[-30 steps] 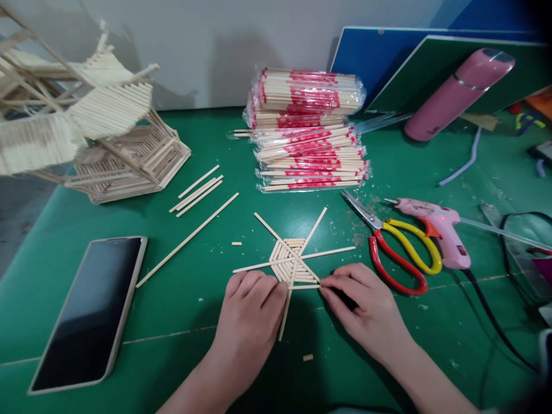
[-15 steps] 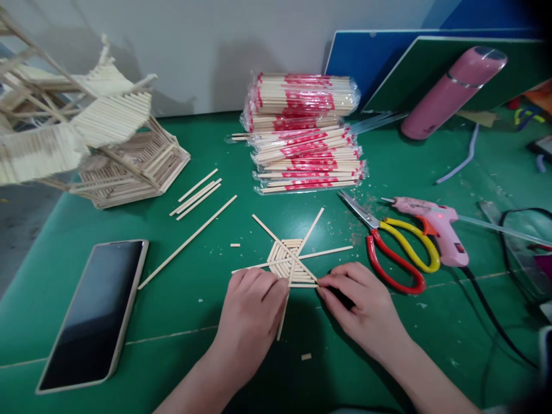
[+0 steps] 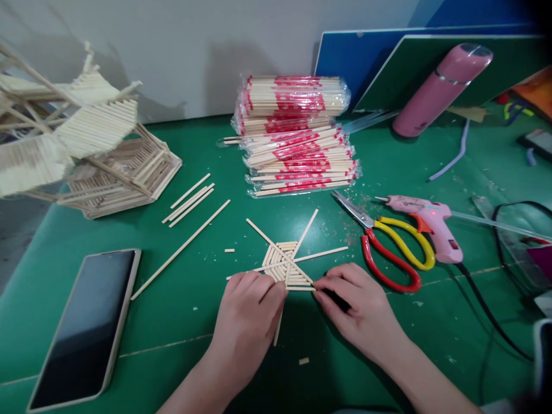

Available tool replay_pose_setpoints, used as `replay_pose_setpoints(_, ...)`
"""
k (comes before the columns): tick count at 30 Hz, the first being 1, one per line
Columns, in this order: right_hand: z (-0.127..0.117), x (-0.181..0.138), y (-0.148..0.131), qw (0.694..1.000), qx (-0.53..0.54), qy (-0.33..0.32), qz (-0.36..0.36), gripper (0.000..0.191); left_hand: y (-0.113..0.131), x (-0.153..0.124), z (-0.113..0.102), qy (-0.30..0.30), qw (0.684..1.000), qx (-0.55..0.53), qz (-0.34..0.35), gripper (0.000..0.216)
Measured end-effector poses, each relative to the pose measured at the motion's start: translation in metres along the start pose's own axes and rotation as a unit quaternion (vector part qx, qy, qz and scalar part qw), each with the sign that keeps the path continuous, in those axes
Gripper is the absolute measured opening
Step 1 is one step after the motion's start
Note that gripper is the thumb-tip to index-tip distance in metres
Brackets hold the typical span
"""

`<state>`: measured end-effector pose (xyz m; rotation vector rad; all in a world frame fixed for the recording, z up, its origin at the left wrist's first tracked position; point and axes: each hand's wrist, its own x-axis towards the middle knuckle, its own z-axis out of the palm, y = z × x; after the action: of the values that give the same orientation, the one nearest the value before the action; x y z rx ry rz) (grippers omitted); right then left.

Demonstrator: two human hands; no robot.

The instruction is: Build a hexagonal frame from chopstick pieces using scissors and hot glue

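A star-shaped frame of crossed wooden chopsticks [image 3: 276,253], with short pieces laid in rows between its arms, lies on the green table. Along its near side runs a short chopstick piece [image 3: 301,289]. My left hand [image 3: 252,313] is closed at the left end of that piece, over the frame's near-left arms, and its fingertips are partly hidden. At the right end, my right hand [image 3: 360,307] pinches with thumb and forefinger, beside the tip of one crossed chopstick. A tiny offcut [image 3: 304,361] lies in front, and another sits left of the frame.
To the right lie scissors [image 3: 390,247] with red and yellow handles and a pink glue gun [image 3: 431,221]. Wrapped chopstick bundles [image 3: 299,138] and a pink flask [image 3: 442,92] stand behind. On the left are loose sticks [image 3: 181,250], a phone [image 3: 86,328] and a stick-built model [image 3: 99,138].
The view has shifted slightly, so most things appear a little farther left. Both hands keep the same hold at the frame's near side.
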<state>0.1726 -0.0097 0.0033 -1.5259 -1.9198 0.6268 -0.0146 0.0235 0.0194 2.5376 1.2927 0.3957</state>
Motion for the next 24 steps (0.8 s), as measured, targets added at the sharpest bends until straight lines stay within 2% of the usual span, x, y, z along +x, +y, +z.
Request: replay_pose_setpoints(24, 0.0031, 0.0005, -0.0021, 1.000, -0.001, 0.010, 0.020, 0.012, 0.0000, -0.0026, 0.0007, -0.030, 0.999, -0.007, -0.027, 0.020)
